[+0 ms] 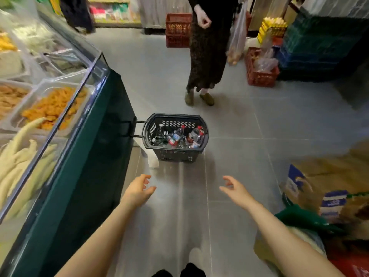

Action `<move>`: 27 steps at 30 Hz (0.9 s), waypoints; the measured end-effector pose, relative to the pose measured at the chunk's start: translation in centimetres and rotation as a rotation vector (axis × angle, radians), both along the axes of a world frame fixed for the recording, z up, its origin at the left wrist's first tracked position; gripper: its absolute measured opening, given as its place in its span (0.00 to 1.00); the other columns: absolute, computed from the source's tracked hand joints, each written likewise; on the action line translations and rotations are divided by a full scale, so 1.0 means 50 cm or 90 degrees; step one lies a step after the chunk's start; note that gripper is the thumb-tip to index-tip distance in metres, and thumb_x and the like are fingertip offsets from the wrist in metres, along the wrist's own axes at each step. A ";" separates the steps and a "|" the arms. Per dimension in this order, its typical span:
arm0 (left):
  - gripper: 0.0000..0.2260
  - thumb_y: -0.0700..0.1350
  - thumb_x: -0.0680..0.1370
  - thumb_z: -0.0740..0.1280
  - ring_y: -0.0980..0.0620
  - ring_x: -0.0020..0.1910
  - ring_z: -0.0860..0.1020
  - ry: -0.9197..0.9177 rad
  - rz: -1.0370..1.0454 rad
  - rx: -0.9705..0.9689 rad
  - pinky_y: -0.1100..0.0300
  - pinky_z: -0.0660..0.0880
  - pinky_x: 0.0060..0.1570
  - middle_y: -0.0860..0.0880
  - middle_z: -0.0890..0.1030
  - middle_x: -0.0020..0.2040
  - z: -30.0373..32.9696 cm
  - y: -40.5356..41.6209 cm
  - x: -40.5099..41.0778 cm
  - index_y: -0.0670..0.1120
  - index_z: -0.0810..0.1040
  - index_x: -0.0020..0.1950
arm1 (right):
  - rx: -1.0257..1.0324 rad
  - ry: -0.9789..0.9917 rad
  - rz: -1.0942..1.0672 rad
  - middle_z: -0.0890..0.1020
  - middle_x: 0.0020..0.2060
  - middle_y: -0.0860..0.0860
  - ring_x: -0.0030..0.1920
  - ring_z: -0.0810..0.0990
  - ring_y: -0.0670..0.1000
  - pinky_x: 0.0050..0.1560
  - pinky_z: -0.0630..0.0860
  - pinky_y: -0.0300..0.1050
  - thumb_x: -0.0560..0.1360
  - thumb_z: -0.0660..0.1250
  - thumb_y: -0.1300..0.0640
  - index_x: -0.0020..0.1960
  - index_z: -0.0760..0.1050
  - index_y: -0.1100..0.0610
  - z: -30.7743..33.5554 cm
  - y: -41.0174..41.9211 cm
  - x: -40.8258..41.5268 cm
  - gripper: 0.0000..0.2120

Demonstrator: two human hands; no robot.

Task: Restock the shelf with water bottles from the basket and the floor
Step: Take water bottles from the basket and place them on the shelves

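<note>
Green display case [95, 156] at left, with at least four food trays under glass. Left hand [137, 189] spread, empty, above the floor. One black basket [175, 154] on the floor ahead of both hands, beside the case, holding about five water bottles [175, 136]. Right hand [235, 188] spread, empty. One bystander [207, 52] stands beyond; three red crates [257, 74] are farther back.

Perforated dark plastic basket [175, 154], clear plastic bottles [176, 135], glossy tiled floor [239, 120]
</note>
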State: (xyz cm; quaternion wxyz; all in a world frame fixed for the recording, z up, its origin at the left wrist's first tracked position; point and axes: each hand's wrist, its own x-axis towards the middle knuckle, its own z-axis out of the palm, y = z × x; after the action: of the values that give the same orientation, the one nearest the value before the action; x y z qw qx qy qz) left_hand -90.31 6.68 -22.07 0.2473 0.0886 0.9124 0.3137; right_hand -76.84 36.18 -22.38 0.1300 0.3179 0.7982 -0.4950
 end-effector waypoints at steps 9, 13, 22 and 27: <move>0.22 0.50 0.73 0.69 0.48 0.56 0.77 0.007 0.039 -0.028 0.53 0.75 0.56 0.45 0.76 0.56 -0.130 0.072 -0.411 0.45 0.71 0.65 | 0.035 -0.029 0.035 0.69 0.66 0.61 0.65 0.71 0.57 0.64 0.68 0.51 0.72 0.70 0.56 0.70 0.64 0.57 -0.127 0.155 -0.448 0.29; 0.22 0.49 0.74 0.68 0.46 0.57 0.75 -0.028 0.029 -0.066 0.53 0.73 0.57 0.45 0.74 0.57 -0.254 0.139 -0.625 0.46 0.69 0.66 | 0.066 -0.099 -0.010 0.67 0.67 0.61 0.66 0.69 0.59 0.66 0.66 0.52 0.72 0.71 0.54 0.72 0.62 0.55 -0.258 0.222 -0.615 0.32; 0.33 0.48 0.72 0.71 0.39 0.69 0.64 -0.031 -0.005 -0.188 0.50 0.63 0.67 0.38 0.65 0.70 -0.598 0.256 -0.942 0.44 0.61 0.74 | 0.104 -0.148 -0.091 0.66 0.69 0.61 0.69 0.65 0.59 0.68 0.63 0.48 0.71 0.71 0.54 0.75 0.55 0.52 -0.552 0.342 -0.861 0.38; 0.44 0.52 0.69 0.74 0.30 0.70 0.58 0.051 -0.049 -0.349 0.44 0.60 0.69 0.27 0.54 0.72 -0.784 0.264 -1.041 0.50 0.50 0.77 | 0.135 -0.155 -0.094 0.69 0.63 0.63 0.62 0.72 0.61 0.61 0.70 0.50 0.69 0.73 0.56 0.75 0.45 0.43 -0.743 0.382 -0.928 0.47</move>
State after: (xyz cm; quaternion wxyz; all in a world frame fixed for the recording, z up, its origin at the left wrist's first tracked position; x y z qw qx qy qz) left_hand -142.38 19.87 -61.26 0.2377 0.0651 0.9682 0.0420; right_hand -123.25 55.28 -59.55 0.1545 0.4450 0.7990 -0.3738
